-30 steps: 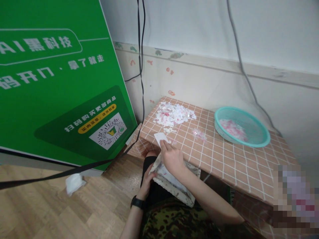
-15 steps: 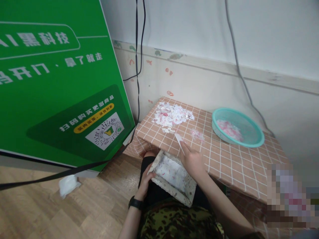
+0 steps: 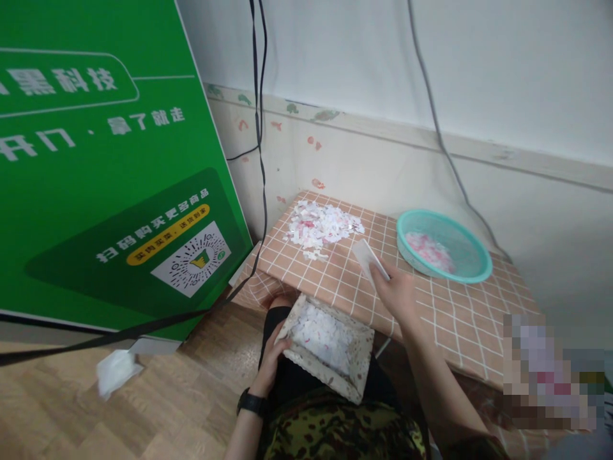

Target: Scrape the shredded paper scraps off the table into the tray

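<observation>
My left hand (image 3: 272, 361) grips the left side of a shallow speckled tray (image 3: 361, 358), which rests on my lap under the table edge. Inside it lie white paper scraps (image 3: 320, 332) with a few pink bits. My right hand (image 3: 397, 294) is closed on a flat white card (image 3: 368, 259) and holds it over the table. Left of the card, a heap of white and pink paper scraps (image 3: 320, 223) is spread on the tablecloth. To the right stands a turquoise plastic basket (image 3: 472, 278) with pink and white bits in it.
A checked brown cloth covers the table (image 3: 460, 319), which stands against the wall. On the left is a large green panel (image 3: 158, 160) with black cables (image 3: 261, 191) hanging beside it. A white plastic bag (image 3: 117, 370) lies on the floor. A blurred patch covers the right edge.
My right hand has moved right with the card, which now covers the spot where a small pink pile lay. More white scraps show in the tray. The view has shifted slightly.
</observation>
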Demonstrator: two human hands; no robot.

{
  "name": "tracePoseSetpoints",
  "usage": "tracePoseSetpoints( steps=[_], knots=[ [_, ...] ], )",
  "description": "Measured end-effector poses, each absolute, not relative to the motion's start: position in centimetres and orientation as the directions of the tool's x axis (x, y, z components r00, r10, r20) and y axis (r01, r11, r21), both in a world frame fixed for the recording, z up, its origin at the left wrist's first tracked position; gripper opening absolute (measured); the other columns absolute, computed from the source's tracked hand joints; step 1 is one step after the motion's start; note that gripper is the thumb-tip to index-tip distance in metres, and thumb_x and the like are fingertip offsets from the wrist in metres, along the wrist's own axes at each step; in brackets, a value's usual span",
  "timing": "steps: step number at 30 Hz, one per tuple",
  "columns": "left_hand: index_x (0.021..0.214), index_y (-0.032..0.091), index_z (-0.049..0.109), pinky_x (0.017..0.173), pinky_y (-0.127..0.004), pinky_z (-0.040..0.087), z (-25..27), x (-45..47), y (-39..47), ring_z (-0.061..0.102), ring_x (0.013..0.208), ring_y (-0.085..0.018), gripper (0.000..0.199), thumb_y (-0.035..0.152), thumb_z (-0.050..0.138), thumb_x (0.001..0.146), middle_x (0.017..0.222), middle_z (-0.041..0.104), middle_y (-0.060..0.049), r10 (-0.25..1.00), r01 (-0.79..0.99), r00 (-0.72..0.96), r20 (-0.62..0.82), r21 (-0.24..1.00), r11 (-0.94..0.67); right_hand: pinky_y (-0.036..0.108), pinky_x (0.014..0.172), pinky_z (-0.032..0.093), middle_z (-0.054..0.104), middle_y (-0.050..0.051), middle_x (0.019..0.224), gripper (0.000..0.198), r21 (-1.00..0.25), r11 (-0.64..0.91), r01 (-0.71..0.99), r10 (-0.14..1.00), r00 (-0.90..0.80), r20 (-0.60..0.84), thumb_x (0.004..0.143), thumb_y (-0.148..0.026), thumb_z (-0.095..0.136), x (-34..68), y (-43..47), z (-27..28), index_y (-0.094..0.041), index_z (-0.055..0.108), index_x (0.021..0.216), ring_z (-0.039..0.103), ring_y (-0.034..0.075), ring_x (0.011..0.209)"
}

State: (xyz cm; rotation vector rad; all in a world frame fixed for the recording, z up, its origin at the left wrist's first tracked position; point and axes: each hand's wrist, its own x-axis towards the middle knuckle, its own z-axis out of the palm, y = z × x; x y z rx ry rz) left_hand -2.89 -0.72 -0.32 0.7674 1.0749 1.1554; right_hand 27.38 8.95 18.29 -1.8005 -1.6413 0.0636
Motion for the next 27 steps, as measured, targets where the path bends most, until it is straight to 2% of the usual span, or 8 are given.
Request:
tracePoseSetpoints(
  steps=[3, 8, 10, 13, 18, 20, 23, 27],
  knots=[
    [0.135, 0.018, 0.067, 0.115, -0.05, 0.037, -0.5, -3.0, -0.8, 0.056, 0.132, -0.039, 0.061, 0.037, 0.071, 0.077, 0.137, 0.069, -0.01, 0.958, -0.333, 0.034, -0.285, 0.901, 0.28, 0.032, 0.06, 0.046, 0.076, 0.011, 0.074, 0.048, -0.511, 0.029, 0.859, 0.861, 0.238, 0.45, 0.096, -0.048, 0.048, 28.8, 9.0, 19.1, -0.016, 0.079, 0.111, 0.07, 0.026, 0.067],
    [0.135, 0.016, 0.066, 0.117, -0.051, 0.034, -0.4, -2.9, -0.8, 0.054, 0.134, -0.039, 0.062, 0.037, 0.07, 0.076, 0.137, 0.069, -0.011, 0.956, -0.324, 0.01, -0.292, 0.904, 0.28, 0.031, 0.059, 0.034, 0.066, 0.01, 0.063, 0.04, -0.329, -0.116, 0.937, 0.789, 0.288, 0.542, 0.094, -0.038, 0.045, 30.7, 8.5, 18.5, -0.015, 0.077, 0.086, 0.058, 0.021, 0.058],
    [0.133, 0.016, 0.067, 0.117, -0.051, 0.034, -0.4, -2.9, -0.7, 0.055, 0.133, -0.039, 0.062, 0.037, 0.071, 0.076, 0.136, 0.07, -0.011, 0.957, -0.325, 0.015, -0.289, 0.904, 0.278, 0.031, 0.058, 0.03, 0.065, 0.009, 0.063, 0.039, -0.286, -0.153, 0.946, 0.795, 0.29, 0.532, 0.094, -0.034, 0.044, 31.1, 8.3, 17.8, -0.014, 0.077, 0.088, 0.053, 0.019, 0.056],
    [0.132, 0.016, 0.068, 0.116, -0.052, 0.036, -0.4, -2.8, -0.7, 0.057, 0.13, -0.04, 0.061, 0.036, 0.071, 0.075, 0.132, 0.071, -0.011, 0.957, -0.33, 0.018, -0.291, 0.901, 0.28, 0.031, 0.057, 0.028, 0.065, 0.009, 0.062, 0.04, -0.304, -0.163, 0.939, 0.827, 0.298, 0.477, 0.094, -0.035, 0.044, 31.4, 8.1, 17.0, -0.015, 0.079, 0.101, 0.052, 0.019, 0.054],
    [0.132, 0.016, 0.069, 0.112, -0.05, 0.041, -0.1, -2.7, -0.7, 0.059, 0.127, -0.04, 0.062, 0.036, 0.071, 0.073, 0.13, 0.073, -0.011, 0.957, -0.338, 0.014, -0.291, 0.899, 0.278, 0.032, 0.059, 0.037, 0.072, 0.013, 0.07, 0.045, -0.412, -0.115, 0.904, 0.804, 0.328, 0.496, 0.096, -0.043, 0.045, 31.4, 8.2, 17.7, -0.015, 0.08, 0.104, 0.064, 0.025, 0.063],
    [0.131, 0.016, 0.069, 0.11, -0.049, 0.042, 0.1, -2.6, -0.8, 0.06, 0.125, -0.04, 0.063, 0.036, 0.071, 0.072, 0.128, 0.073, -0.011, 0.955, -0.332, 0.004, -0.295, 0.901, 0.28, 0.033, 0.062, 0.042, 0.076, 0.013, 0.077, 0.045, -0.471, 0.01, 0.882, 0.842, 0.246, 0.479, 0.096, -0.046, 0.047, 31.4, 9.1, 18.6, -0.016, 0.08, 0.108, 0.068, 0.027, 0.069],
    [0.131, 0.015, 0.069, 0.105, -0.049, 0.046, 0.2, -2.5, -0.9, 0.062, 0.121, -0.04, 0.064, 0.038, 0.071, 0.071, 0.125, 0.074, -0.011, 0.945, -0.332, -0.015, -0.326, 0.893, 0.303, 0.032, 0.064, 0.046, 0.079, 0.012, 0.087, 0.04, -0.504, 0.243, 0.829, 0.927, -0.046, 0.371, 0.095, -0.043, 0.052, 31.2, 11.8, 20.0, -0.02, 0.08, 0.11, 0.071, 0.025, 0.07],
    [0.131, 0.015, 0.069, 0.102, -0.051, 0.048, -0.1, -2.4, -1.4, 0.063, 0.12, -0.041, 0.065, 0.042, 0.072, 0.072, 0.125, 0.074, -0.012, 0.929, -0.338, -0.05, -0.367, 0.881, 0.331, 0.032, 0.07, 0.047, 0.08, 0.011, 0.089, 0.03, -0.367, 0.368, 0.854, 0.919, -0.273, 0.286, 0.094, -0.029, 0.055, 30.3, 16.5, 22.2, -0.021, 0.081, 0.106, 0.073, 0.026, 0.078]
  ],
)
